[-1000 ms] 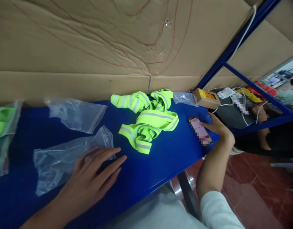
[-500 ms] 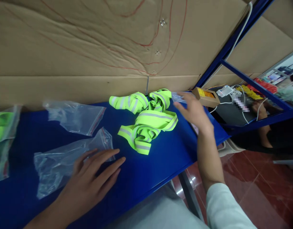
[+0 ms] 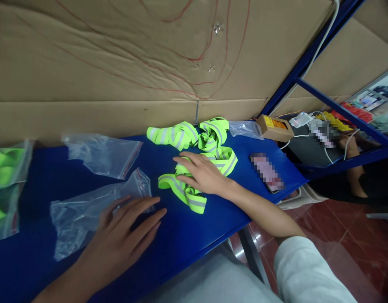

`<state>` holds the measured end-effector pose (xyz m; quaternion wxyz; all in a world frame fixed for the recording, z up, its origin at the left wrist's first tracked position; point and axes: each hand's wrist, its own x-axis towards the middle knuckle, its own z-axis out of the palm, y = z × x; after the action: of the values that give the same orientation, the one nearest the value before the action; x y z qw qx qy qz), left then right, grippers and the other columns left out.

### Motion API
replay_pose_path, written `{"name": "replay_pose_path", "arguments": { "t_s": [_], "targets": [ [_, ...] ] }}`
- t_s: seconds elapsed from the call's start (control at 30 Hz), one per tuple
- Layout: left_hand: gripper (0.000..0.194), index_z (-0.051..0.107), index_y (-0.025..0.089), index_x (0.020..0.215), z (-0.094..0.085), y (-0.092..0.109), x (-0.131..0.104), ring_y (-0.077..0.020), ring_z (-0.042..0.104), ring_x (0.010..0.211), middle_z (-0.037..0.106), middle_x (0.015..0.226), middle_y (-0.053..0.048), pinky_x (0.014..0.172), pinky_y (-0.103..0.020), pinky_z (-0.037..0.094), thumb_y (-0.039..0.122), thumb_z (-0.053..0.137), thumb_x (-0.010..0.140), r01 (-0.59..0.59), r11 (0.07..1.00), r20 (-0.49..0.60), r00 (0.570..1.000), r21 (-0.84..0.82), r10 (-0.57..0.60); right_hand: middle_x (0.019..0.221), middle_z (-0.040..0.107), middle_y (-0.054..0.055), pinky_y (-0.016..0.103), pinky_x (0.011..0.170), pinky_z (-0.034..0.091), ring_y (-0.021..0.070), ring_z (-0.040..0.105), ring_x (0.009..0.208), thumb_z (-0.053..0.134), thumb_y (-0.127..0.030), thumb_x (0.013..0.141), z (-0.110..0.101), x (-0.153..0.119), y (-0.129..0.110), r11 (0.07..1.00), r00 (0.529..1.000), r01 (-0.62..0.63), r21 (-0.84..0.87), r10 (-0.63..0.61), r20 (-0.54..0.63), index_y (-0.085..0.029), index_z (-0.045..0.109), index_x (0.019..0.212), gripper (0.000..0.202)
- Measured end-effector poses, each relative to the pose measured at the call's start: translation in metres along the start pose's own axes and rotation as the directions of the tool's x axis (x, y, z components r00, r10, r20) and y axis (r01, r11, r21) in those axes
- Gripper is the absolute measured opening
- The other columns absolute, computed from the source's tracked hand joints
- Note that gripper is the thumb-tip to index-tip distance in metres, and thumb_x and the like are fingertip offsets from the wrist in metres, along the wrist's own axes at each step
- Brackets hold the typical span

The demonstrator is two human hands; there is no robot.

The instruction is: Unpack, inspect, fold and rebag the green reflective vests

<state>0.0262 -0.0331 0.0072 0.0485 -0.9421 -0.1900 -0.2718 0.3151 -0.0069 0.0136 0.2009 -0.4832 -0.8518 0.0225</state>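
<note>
A bundle of neon-yellow reflective strap (image 3: 227, 162) with grey stripes lies on the blue table (image 3: 156, 252). My right hand (image 3: 203, 172) rests over this bundle, palm down and fingers apart, hiding its middle. Behind it are two more crumpled parts of the same yellow material, one reflective strap (image 3: 173, 135) at left and another (image 3: 212, 132) at right. My left hand (image 3: 127, 229) is spread above a clear zip bag (image 3: 76, 219), covering part of it; whether it touches the bag I cannot tell. A second clear zip bag (image 3: 102, 155) lies flat behind that one.
Filled zip bags (image 3: 7, 185) with yellow material lie at the far left. A clear bag (image 3: 246, 129), a small cardboard box (image 3: 276, 127) and a phone (image 3: 267, 172) are at the right. Cardboard (image 3: 118, 63) lines the back. Beyond the blue frame (image 3: 333, 105) shows another person's hand (image 3: 348, 142).
My right hand has come left and down from the table's right side onto the yellow strap, whose near end has shifted slightly. The phone is uncovered. My left hand has stayed nearly still.
</note>
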Motion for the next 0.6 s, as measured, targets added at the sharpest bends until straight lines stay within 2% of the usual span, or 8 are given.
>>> {"name": "replay_pose_path", "arguments": {
  "t_s": [0.13,0.27,0.43,0.6],
  "targets": [
    [0.029,0.07,0.021,0.122,0.0014,-0.0005,-0.0009,-0.0293,0.066,0.113,0.066,0.131,-0.014,0.114,-0.055,0.038,0.013,0.062,0.096,0.015,1.0,0.011,1.0,0.005,-0.015,0.149,0.054,0.02,0.049,0.108,0.051,0.0323,0.055,0.136,0.049,-0.049,0.106,-0.0015,0.0004,0.0046,1.0,1.0,0.006,0.021,-0.006,-0.005,-0.01,0.047,0.15,0.059],
    [0.028,0.07,0.019,0.122,0.0016,-0.001,-0.001,-0.0298,0.067,0.113,0.065,0.132,-0.015,0.112,-0.056,0.039,0.013,0.062,0.096,0.002,1.0,0.036,0.999,0.018,-0.003,0.149,0.053,0.021,0.046,0.113,0.049,0.031,0.053,0.139,0.049,-0.049,0.106,-0.0034,-0.0003,0.004,0.996,0.999,0.029,0.082,-0.027,-0.018,-0.007,0.046,0.151,0.061],
    [0.026,0.072,0.02,0.119,0.0014,-0.0014,-0.0002,-0.0298,0.068,0.113,0.066,0.132,-0.014,0.113,-0.056,0.038,0.013,0.06,0.097,0.007,1.0,0.054,0.999,0.014,-0.008,0.152,0.052,0.02,0.048,0.113,0.049,0.031,0.054,0.139,0.047,-0.048,0.107,-0.0098,-0.0018,0.0049,0.995,1.0,0.028,0.093,-0.029,0.004,-0.009,0.043,0.153,0.061],
    [0.026,0.071,0.019,0.119,0.0014,-0.0009,0.0013,-0.0287,0.067,0.115,0.066,0.132,-0.014,0.113,-0.056,0.038,0.012,0.058,0.098,-0.001,1.0,0.058,0.998,0.004,0.0,0.155,0.051,0.02,0.049,0.115,0.048,0.0313,0.053,0.14,0.043,-0.05,0.108,-0.0066,-0.002,0.0055,0.997,0.999,0.033,0.073,-0.035,0.023,-0.01,0.04,0.156,0.062]
  ]
}}
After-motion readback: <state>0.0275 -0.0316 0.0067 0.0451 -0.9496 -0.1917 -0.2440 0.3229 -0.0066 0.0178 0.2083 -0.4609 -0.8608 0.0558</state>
